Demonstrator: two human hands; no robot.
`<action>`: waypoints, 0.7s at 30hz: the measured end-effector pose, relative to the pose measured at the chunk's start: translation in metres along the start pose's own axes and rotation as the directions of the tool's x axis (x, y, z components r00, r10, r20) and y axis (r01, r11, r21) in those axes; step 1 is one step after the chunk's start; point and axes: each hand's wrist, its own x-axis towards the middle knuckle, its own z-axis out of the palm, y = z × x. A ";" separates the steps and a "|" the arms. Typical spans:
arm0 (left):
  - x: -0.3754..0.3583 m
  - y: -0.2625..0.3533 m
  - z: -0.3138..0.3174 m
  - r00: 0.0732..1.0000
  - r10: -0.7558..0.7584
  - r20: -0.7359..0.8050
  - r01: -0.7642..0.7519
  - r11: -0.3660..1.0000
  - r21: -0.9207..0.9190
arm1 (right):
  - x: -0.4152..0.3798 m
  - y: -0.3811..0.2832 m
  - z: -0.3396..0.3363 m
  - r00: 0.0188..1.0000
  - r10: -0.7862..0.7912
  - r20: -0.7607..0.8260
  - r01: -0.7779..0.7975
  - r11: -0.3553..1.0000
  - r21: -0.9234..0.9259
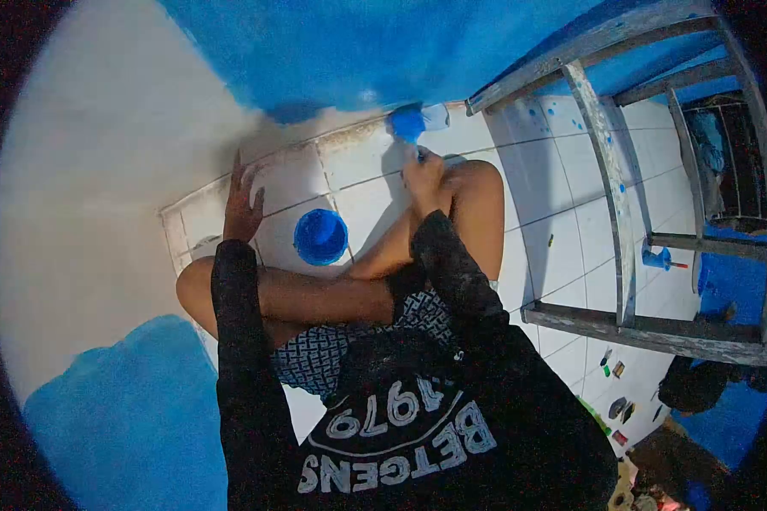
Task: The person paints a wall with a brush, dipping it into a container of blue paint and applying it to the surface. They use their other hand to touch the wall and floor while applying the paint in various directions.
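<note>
In my right hand [423,175] is a paintbrush [408,124], its blue-coated head pointing away from me at the foot of the wall. The fingers are wrapped around the handle close to my raised knee. A whitish flat patch [435,117] shows just right of the brush head. My left hand [244,204] is held out over the floor's left side with its fingers extended, holding nothing. Between my hands, nearer the left one, a small round container [321,237] with blue paint inside stands on the white tiles in front of my crossed legs.
Blue paint covers much of the far wall [332,51]; the left wall [85,196] is part white, part blue. A paint-spattered wooden ladder [601,170] stands at right. Beyond it lie a blue item with a red-tipped handle [659,259] and several small scraps [619,370].
</note>
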 end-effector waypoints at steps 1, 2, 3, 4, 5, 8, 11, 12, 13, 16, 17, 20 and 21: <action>0.001 0.003 -0.002 1.000 -0.012 0.007 0.013 0.999 -0.032 | 0.001 0.000 0.002 0.994 0.048 0.094 -0.056 0.995 0.078; 0.001 0.005 -0.003 1.000 -0.026 0.014 0.027 0.998 -0.063 | 0.002 0.000 0.003 0.977 0.089 0.192 -0.118 0.982 0.149; 0.000 0.006 -0.002 1.000 -0.027 0.013 0.028 0.997 -0.066 | 0.000 0.002 0.003 0.977 0.087 0.192 -0.117 0.982 0.147; -0.001 0.007 0.000 1.000 -0.021 -0.009 0.020 0.996 -0.087 | -0.003 0.005 0.003 0.970 0.066 0.235 -0.096 0.988 0.121; 0.000 0.008 0.001 0.999 -0.014 -0.032 0.010 0.994 -0.105 | -0.004 0.007 0.003 0.960 0.045 0.276 -0.075 0.992 0.099; 0.002 0.006 0.000 1.000 0.002 -0.030 -0.003 0.999 -0.046 | -0.014 0.007 -0.011 0.963 0.014 0.270 -0.038 0.996 0.085; 0.004 0.012 -0.008 0.995 -0.093 0.045 0.097 0.990 -0.104 | -0.012 -0.008 -0.031 0.999 -0.010 0.038 0.009 1.000 0.028; 0.003 0.011 -0.007 0.994 -0.096 0.046 0.101 0.990 -0.104 | -0.011 -0.015 -0.038 0.989 -0.025 -0.146 0.019 0.999 -0.040; 0.003 0.008 -0.005 0.999 -0.048 0.012 0.049 0.993 -0.107 | -0.003 -0.023 -0.042 0.988 0.138 -0.067 -0.135 0.990 0.044; 0.000 0.008 -0.004 0.999 -0.042 0.011 0.043 0.993 -0.107 | 0.003 -0.046 -0.046 0.981 0.188 -0.047 -0.193 0.971 -0.141; 0.001 0.008 -0.005 0.996 -0.083 0.036 0.086 0.991 -0.100 | 0.000 -0.054 -0.048 0.986 0.158 -0.052 -0.162 0.983 -0.083; 0.001 0.006 -0.006 0.999 -0.036 -0.001 0.036 0.997 -0.068 | -0.001 -0.032 -0.040 0.981 0.107 -0.162 -0.112 0.993 -0.023; 0.001 0.004 -0.005 0.999 -0.042 -0.004 0.042 0.997 -0.068 | -0.002 -0.034 -0.042 0.982 0.103 -0.157 -0.108 0.994 -0.024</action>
